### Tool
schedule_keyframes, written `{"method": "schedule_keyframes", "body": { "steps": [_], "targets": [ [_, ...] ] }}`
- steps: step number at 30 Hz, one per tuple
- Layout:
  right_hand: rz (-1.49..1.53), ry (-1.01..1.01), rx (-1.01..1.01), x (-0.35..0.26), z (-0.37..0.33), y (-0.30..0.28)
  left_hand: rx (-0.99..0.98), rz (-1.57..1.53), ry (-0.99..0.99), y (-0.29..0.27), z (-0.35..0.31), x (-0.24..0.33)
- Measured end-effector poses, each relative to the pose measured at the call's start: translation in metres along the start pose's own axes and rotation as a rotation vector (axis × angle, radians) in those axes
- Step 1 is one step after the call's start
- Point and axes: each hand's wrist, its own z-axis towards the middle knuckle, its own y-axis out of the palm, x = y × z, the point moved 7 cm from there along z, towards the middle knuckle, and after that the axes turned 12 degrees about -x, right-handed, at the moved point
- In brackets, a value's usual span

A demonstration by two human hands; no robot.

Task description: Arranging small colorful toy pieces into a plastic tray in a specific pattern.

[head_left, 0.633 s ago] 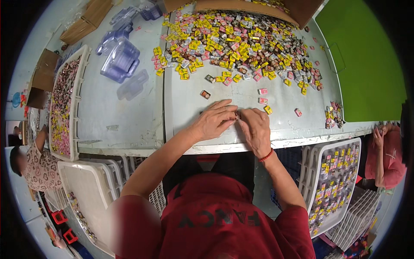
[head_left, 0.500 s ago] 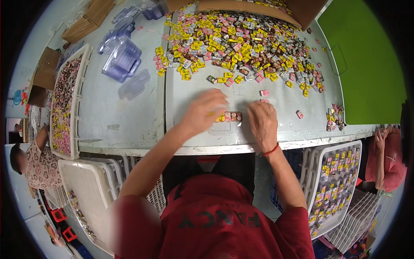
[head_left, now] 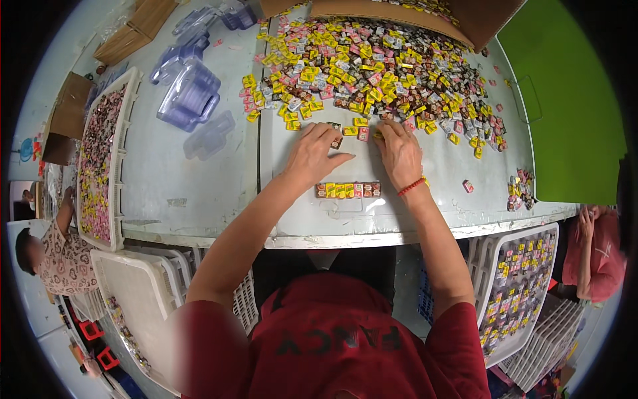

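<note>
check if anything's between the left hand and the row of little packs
Nothing visible is: only tabletop shows between the left hand and the row of little packs. The dark pack by that hand lies farther from the row.

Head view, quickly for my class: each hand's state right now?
Left hand: open, thumb spread from the fingers, beside a small dark block.
Right hand: cannot be told; fingers curl down near a small pink block, hiding any grip.

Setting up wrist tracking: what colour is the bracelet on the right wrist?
The bracelet is red; it shows best in the head view.
</note>
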Motion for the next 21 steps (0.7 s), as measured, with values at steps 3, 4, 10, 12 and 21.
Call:
{"method": "schedule_keyframes", "body": {
  "steps": [3, 4, 10, 12, 21],
  "targets": [
    [0.003, -0.006, -0.030, -0.003, -0.009, -0.002, -0.027, 0.009, -0.033, 0.009, 0.012, -0.005],
    [-0.011, -0.008, -0.038, -0.005, -0.011, -0.002, -0.015, 0.005, -0.035, 0.011, 0.013, -0.008],
    [-0.005, -0.025, -0.015, 0.004, -0.026, -0.007, -0.108, -0.131, 0.079, 0.007, 0.012, 0.003],
    [-0.009, -0.041, -0.021, 0.001, -0.025, -0.010, -0.180, -0.082, 0.111, 0.007, 0.004, -0.004],
    [0.092, -0.048, 0.018, 0.011, -0.036, -0.008, -0.197, -0.072, 0.060, 0.020, 0.015, 0.002]
  ]
}}
